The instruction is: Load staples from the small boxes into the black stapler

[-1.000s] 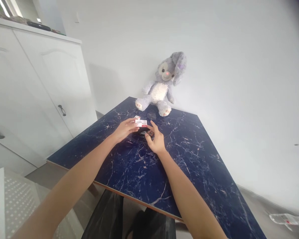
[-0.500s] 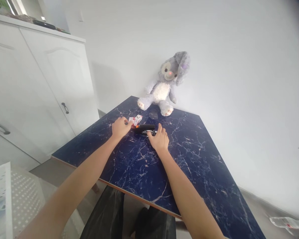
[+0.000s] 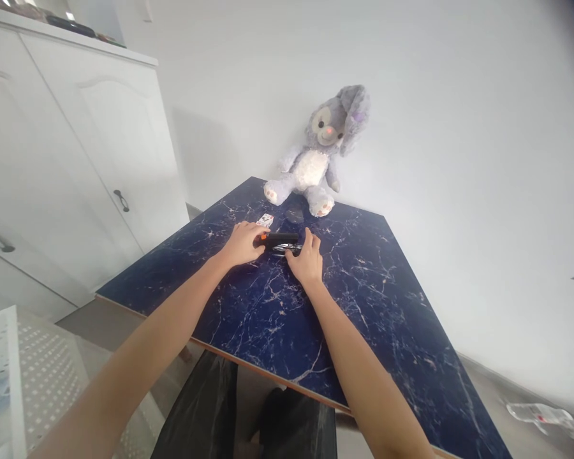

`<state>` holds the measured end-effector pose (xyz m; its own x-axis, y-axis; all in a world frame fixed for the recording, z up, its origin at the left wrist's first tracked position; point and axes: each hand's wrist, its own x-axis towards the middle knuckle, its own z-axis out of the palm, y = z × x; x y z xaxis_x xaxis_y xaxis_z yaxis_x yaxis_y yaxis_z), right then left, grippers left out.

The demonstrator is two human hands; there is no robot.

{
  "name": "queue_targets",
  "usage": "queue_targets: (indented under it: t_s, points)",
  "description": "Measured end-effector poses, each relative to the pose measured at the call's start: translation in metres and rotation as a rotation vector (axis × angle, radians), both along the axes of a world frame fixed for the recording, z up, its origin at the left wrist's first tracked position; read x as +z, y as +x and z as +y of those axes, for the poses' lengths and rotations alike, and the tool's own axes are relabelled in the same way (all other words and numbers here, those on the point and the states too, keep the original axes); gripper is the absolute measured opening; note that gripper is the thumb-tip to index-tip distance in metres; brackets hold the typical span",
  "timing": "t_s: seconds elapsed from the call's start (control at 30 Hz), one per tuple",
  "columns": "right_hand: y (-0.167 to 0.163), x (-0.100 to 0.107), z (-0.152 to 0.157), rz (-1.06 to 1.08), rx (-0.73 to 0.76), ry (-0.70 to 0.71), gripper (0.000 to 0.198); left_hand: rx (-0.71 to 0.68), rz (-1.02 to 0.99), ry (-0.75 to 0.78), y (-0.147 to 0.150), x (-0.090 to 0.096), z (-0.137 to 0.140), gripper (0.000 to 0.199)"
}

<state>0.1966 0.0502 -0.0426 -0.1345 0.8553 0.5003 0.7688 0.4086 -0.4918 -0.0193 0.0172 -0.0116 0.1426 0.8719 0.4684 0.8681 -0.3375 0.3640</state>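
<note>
A black stapler point(image 3: 282, 238) with an orange piece at its left end and a shiny metal part along the near side lies on the dark blue marbled table point(image 3: 277, 325). My left hand point(image 3: 245, 242) is closed on its left end, thumb in front and fingers behind. Around the right end, the thumb and fingers of my right hand point(image 3: 307, 258) are closed too. Just behind my left fingers sits a small white box point(image 3: 265, 220) with red marks, partly hidden by the hand.
A grey plush rabbit point(image 3: 310, 166) leans against the wall at the table's far end. Near its feet is a dark round patch point(image 3: 294, 215). White cabinets point(image 3: 119, 134) stand left, a white perforated basket point(image 3: 43, 370) lower left. A clear plastic item point(image 3: 540, 413) lies on the floor at right.
My left hand has moved right, from beside the small red-and-white packaging onto the stapler's left end. My right hand stays at the right end. The view has tilted slightly.
</note>
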Motion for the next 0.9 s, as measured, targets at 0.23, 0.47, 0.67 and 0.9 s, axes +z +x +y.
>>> queue_targets:
  t_s: [0.23,0.47,0.67,0.9]
  points:
    - [-0.006,0.003,-0.006,-0.123,0.142,-0.005,0.092,-0.008,-0.028,0.004,0.000,-0.004,0.003,0.046]
    - [-0.009,-0.001,-0.005,-0.111,0.036,-0.008,0.111,0.112,-0.085,0.015,0.017,-0.009,0.001,0.048]
    - [-0.018,-0.004,-0.009,-0.095,0.099,-0.059,0.117,0.149,-0.159,0.021,0.036,-0.016,-0.001,0.039]
    - [-0.016,-0.006,0.014,-0.134,0.246,-0.097,0.119,0.064,-0.241,-0.026,0.043,-0.014,-0.003,0.041]
